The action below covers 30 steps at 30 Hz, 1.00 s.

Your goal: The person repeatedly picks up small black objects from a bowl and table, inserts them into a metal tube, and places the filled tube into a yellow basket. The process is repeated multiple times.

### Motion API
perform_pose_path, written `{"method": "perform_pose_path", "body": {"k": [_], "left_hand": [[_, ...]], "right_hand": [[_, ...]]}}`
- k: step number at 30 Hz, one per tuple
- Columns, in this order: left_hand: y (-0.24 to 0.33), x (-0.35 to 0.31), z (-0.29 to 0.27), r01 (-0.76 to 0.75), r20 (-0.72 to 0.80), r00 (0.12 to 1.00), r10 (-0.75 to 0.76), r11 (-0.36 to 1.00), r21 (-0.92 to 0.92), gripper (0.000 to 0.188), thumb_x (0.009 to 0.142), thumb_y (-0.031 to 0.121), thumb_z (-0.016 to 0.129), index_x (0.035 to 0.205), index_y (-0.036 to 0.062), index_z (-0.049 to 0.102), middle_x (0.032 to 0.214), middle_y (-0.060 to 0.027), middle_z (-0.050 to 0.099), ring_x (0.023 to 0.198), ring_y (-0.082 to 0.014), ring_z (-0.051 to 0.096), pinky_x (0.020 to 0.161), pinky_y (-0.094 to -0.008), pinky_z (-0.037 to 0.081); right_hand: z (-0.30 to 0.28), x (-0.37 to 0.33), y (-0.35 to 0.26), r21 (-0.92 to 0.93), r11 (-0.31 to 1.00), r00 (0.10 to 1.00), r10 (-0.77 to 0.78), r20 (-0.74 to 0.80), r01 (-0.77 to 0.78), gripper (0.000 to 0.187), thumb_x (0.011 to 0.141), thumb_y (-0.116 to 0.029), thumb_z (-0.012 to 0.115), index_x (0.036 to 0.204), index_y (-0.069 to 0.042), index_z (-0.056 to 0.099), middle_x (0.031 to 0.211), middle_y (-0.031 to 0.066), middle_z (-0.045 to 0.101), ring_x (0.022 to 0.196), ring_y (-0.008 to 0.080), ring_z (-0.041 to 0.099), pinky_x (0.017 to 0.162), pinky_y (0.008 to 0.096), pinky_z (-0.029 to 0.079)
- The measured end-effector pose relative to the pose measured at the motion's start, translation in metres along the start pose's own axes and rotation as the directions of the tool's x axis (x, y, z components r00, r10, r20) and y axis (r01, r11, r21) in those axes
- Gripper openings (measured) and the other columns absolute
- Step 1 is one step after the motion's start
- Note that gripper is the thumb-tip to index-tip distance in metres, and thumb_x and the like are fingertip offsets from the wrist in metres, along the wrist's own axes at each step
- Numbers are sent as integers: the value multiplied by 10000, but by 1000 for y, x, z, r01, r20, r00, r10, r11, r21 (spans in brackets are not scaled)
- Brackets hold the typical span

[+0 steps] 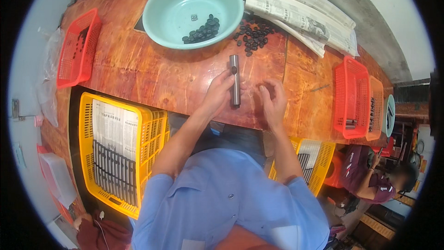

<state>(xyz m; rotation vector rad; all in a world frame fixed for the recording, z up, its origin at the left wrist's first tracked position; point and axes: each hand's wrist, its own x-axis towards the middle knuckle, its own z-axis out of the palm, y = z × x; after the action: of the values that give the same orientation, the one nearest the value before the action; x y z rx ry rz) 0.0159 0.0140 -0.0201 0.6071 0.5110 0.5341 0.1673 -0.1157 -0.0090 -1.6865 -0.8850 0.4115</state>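
The left hand [219,93] has its grip clamped on a metal tube [236,90], which lies lengthwise away from the person, close to the middle of the near edge of the bench [185,81]. A dark oval shows on the tube's upper part; I cannot tell if it is a piece or a hole. The right hand [275,104] is empty, just beside, its fingers apart. Toward the far edge stands a turquoise bowl [169,11] with black pieces [203,32]; more loose pieces [254,37] lie near it, before newspapers [296,9].
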Motion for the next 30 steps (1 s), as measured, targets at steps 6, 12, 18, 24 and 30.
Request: {"method": "perform_pose_path", "body": {"k": [6, 12, 18, 24, 30], "left_hand": [[-2, -2, -2, -45, 18, 999, 45, 999, 17, 305, 1099, 166, 513, 1340, -18, 483, 1156, -152, 630, 985, -239, 681, 879, -386, 597], [0, -3, 0, -24, 34, 999, 23, 1000, 5, 330, 1093, 169, 533, 1362, -12, 468, 1162, -161, 628, 982, -243, 683, 873, -397, 606], [-2, -3, -2, -22, 14, 1000, 22, 1000, 3, 362, 1089, 172, 551, 1388, -6, 454, 1165, -170, 629, 984, -249, 690, 874, -401, 620], [-2, -2, -3, -27, 30, 999, 26, 999, 21, 387, 1083, 178, 567, 1401, -10, 450, 1166, -173, 635, 984, -248, 691, 877, -397, 617], [-4, -1, -4, -42, 54, 998, 40, 999, 25, 358, 1083, 176, 567, 1373, -10, 469, 1161, -168, 638, 982, -242, 688, 877, -394, 610]], "right_hand": [[10, 57, -9, -388, 871, 953, -255, 164, 300, 233, 942, -83, 670, 1168, -33, 694, 1090, 175, 637, 992, 357, 666, 852, 434, 544], [35, 91, -2, -503, 680, 843, -477, 249, 533, 224, 877, -91, 724, 1097, -54, 700, 1042, 152, 628, 955, 358, 637, 831, 447, 522], [37, 90, 9, -515, 655, 832, -469, 298, 553, 130, 868, -73, 724, 986, -27, 692, 977, 139, 656, 927, 349, 641, 817, 446, 515], [34, 82, 9, -379, 837, 918, -345, 195, 395, 82, 890, -49, 704, 964, -14, 702, 934, 176, 665, 896, 386, 658, 813, 456, 525], [22, 93, 10, -382, 889, 966, -202, 162, 250, 88, 904, -42, 697, 971, 5, 727, 989, 205, 674, 955, 380, 669, 829, 440, 523]]}}
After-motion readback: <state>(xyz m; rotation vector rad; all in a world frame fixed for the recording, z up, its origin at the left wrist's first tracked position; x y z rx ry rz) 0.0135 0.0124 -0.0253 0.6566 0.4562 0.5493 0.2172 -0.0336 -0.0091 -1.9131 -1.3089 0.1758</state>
